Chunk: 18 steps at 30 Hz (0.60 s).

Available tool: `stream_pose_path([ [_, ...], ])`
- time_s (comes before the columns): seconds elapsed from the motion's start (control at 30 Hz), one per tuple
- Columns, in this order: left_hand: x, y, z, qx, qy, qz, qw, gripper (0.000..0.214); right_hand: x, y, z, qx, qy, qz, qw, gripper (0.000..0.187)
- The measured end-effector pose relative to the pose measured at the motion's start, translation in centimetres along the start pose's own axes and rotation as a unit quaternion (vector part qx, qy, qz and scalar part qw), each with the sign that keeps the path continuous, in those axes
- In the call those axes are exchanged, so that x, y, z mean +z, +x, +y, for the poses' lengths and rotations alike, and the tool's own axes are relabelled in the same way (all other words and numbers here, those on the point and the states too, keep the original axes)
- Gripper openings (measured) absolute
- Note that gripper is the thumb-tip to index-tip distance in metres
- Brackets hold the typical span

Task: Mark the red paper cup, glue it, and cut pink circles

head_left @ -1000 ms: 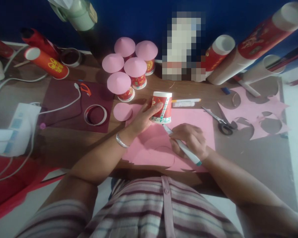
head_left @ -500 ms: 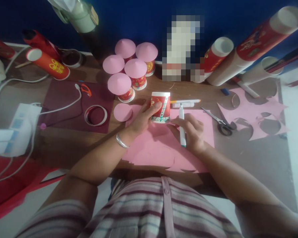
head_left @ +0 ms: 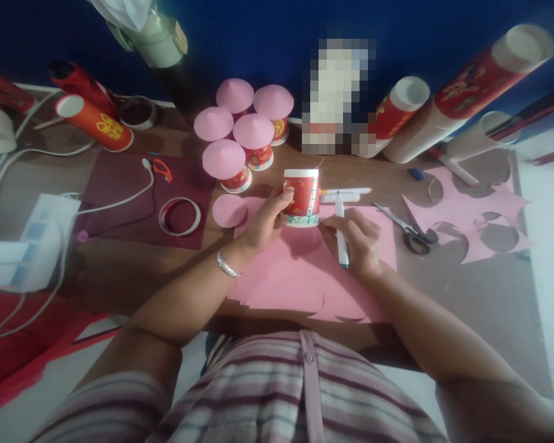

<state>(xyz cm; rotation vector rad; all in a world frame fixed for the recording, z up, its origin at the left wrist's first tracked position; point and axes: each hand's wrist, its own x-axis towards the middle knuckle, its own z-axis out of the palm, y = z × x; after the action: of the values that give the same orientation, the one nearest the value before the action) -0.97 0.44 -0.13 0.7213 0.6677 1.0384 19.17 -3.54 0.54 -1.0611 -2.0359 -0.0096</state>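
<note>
My left hand (head_left: 268, 220) is wrapped round the left side of a short red cardboard tube (head_left: 301, 194) with white edges, its thumb on the front. Green scrolls run along the tube's lower band, and a white strip with green marks climbs its right side. In my right hand (head_left: 357, 241) is a white marker (head_left: 341, 231) with a green end, pointing away from me. The right fingertips are at the tube's lower right edge; contact is hard to make out. Pink paper (head_left: 300, 271) lies under both hands. Beyond the tube rest other pens (head_left: 346, 192).
Several red tubes with pink cone tops (head_left: 224, 160) stand at the back left. A pink paper disc (head_left: 229, 211) and a ring (head_left: 180, 216) lie left. Scissors (head_left: 413, 237) and cut pink scraps (head_left: 461, 215) are right. Tall tubes (head_left: 406, 104) lean at the back; a white cable (head_left: 120, 204) crosses left.
The red tube has turned in my left hand, so the strip with green marks now sits nearer its right edge. My left thumb has shifted left. The right hand keeps the marker.
</note>
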Motion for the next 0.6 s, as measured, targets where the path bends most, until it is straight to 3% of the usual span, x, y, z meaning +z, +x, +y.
stream_pose_path([
  [0.1,0.4,0.0,0.2,0.011,-0.001,-0.041,0.999,0.033,-0.3,0.2,0.0,0.012,0.0,-0.012,1.0,0.014],
  [0.23,0.1,0.2,0.0,0.03,0.013,-0.05,0.998,0.034,-0.5,0.4,-0.1,0.03,0.015,-0.022,0.999,0.015],
  [0.43,-0.5,0.4,-0.7,0.079,0.057,-0.002,0.995,0.039,0.3,0.2,0.5,0.043,0.023,-0.002,0.999,0.014],
  [0.6,-0.4,0.4,-0.5,0.099,0.098,-0.001,0.99,0.043,0.6,-0.1,0.7,0.067,0.041,-0.001,0.997,0.013],
])
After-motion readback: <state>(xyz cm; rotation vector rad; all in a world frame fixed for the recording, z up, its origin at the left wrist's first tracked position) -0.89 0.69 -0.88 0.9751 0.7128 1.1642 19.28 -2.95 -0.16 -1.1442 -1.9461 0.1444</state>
